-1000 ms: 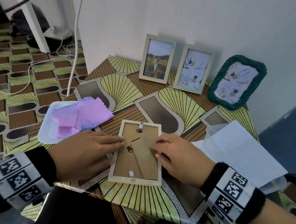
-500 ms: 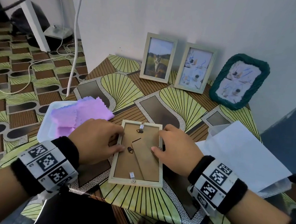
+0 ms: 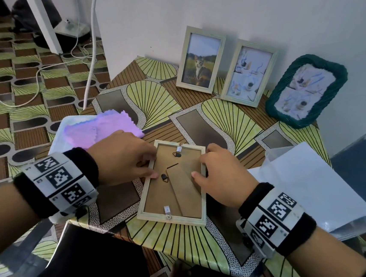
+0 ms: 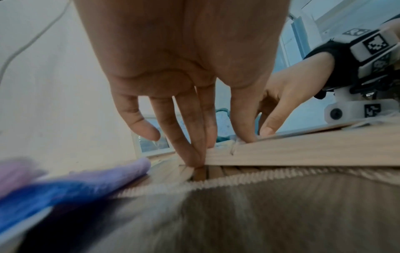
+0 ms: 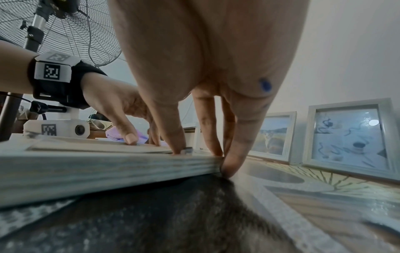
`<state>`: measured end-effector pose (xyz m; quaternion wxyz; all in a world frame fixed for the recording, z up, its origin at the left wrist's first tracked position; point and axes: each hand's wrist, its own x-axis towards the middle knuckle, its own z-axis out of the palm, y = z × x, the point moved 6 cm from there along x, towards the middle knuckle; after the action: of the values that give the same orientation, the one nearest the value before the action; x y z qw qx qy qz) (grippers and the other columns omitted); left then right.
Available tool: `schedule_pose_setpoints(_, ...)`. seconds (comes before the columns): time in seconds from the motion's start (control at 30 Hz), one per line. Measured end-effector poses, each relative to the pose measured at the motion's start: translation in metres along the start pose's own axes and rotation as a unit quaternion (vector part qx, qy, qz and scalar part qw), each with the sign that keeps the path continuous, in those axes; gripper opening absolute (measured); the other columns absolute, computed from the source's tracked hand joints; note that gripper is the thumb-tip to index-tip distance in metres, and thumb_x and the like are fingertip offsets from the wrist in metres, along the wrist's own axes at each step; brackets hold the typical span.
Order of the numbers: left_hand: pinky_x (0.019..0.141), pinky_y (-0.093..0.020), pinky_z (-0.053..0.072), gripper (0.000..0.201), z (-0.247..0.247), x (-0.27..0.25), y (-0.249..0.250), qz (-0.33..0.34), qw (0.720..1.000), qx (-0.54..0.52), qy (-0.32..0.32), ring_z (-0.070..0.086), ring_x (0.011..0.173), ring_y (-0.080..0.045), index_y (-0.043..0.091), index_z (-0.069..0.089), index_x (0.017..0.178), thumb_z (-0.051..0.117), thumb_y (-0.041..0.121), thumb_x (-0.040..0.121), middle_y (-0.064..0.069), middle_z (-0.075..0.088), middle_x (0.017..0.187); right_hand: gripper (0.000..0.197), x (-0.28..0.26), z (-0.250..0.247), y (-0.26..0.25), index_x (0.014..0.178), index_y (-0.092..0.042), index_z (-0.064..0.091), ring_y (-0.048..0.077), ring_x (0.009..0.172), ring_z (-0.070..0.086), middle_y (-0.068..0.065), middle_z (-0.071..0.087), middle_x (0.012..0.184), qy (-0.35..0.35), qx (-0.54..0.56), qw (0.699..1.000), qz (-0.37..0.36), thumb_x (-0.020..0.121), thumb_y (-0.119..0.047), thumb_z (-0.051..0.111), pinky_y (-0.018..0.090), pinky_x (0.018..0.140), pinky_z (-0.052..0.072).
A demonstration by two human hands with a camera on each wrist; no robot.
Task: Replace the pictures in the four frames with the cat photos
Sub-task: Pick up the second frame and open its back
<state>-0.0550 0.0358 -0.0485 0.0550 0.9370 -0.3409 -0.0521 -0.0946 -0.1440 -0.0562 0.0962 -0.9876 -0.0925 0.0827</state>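
Pale wood frame [image 3: 171, 218] w/ matt brown cardboard back, glossy patterned tablecloth [image 3: 213, 116], soft purple cloth [image 3: 111, 127].

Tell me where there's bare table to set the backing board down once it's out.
Open patch: mid-table between the face-down frame and the standing frames, cat photo frame and green frame. Crowded: purple cloths left, white paper right.

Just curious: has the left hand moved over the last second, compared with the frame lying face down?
Yes. The left hand has slid up along the face-down frame's left edge, toward its top corner.
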Motion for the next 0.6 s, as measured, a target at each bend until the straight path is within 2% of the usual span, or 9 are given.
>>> schedule_pose_setpoints(0.13,0.076,-0.03,0.05,0.031,-0.003,0.004,0.007,0.002,1.0,0.0,0.029,0.064,0.081,-0.012,0.025,0.065,0.09,0.066,0.054,0.082,0.012,0.068,0.083,0.027,0.004,-0.003,-0.002,0.085,-0.01,0.059,0.024,0.087,0.055,0.003,0.045,0.096,0.003,0.002,1.0,0.013,0.094,-0.035,0.055,0.034,0.079,0.048)
schedule_pose_setpoints(0.23,0.076,-0.031,0.049,0.028,-0.002,0.006,0.01,-0.013,0.999,0.003,0.049,0.064,0.079,-0.015,0.025,0.063,0.098,0.062,0.049,0.084,0.01,0.068,0.079,0.026,0.007,-0.005,-0.003,0.072,-0.014,0.045,0.024,0.082,0.052,0.003,0.043,0.088,0.018,0.011,0.999,0.029,0.093,-0.027,0.055,0.031,0.071,0.04)
schedule_pose_setpoints(0.3,0.075,-0.032,0.051,0.036,-0.001,0.009,0.007,-0.038,0.998,-0.023,0.045,0.064,0.078,-0.015,0.023,0.062,0.111,0.062,0.045,0.083,0.01,0.069,0.079,0.022,0.009,-0.006,-0.003,0.073,-0.014,0.046,0.023,0.08,0.048,0.003,0.043,0.086,0.024,0.012,0.999,0.034,0.091,-0.023,0.056,0.029,0.069,0.036)
schedule_pose_setpoints(0.4,0.074,-0.03,0.051,0.033,0.001,0.014,0.001,-0.078,0.995,-0.037,0.043,0.062,0.077,-0.011,0.023,0.068,0.106,0.063,0.041,0.078,0.011,0.068,0.078,0.014,0.01,-0.007,0.0,0.078,-0.008,0.055,0.024,0.082,0.053,0.005,0.051,0.088,0.023,0.006,0.999,0.036,0.088,-0.019,0.056,0.03,0.071,0.042)
schedule_pose_setpoints(0.47,0.07,-0.025,0.048,0.029,0.002,0.016,-0.003,-0.107,0.991,-0.061,0.048,0.062,0.075,-0.008,0.027,0.072,0.103,0.065,0.036,0.076,0.014,0.068,0.074,0.015,0.01,-0.009,0.002,0.082,-0.006,0.06,0.025,0.085,0.055,0.007,0.055,0.09,0.025,0.017,0.999,0.037,0.086,-0.02,0.058,0.034,0.076,0.048)
schedule_pose_setpoints(0.53,0.067,-0.023,0.046,0.034,0.002,0.017,-0.006,-0.131,0.986,-0.087,0.049,0.061,0.074,-0.005,0.031,0.071,0.109,0.066,0.03,0.075,0.016,0.067,0.072,0.015,0.009,-0.01,0.003,0.085,-0.006,0.063,0.026,0.086,0.056,0.008,0.057,0.091,0.028,0.026,0.999,0.038,0.085,-0.02,0.058,0.038,0.081,0.051)
schedule_pose_setpoints(0.6,0.07,-0.025,0.05,0.039,0.003,0.019,-0.009,-0.139,0.984,-0.106,0.042,0.062,0.073,-0.003,0.031,0.07,0.115,0.065,0.025,0.077,0.014,0.067,0.071,0.014,0.009,-0.009,0.002,0.088,-0.007,0.064,0.026,0.088,0.056,0.008,0.058,0.093,0.025,0.021,0.999,0.038,0.086,-0.02,0.058,0.038,0.084,0.051)
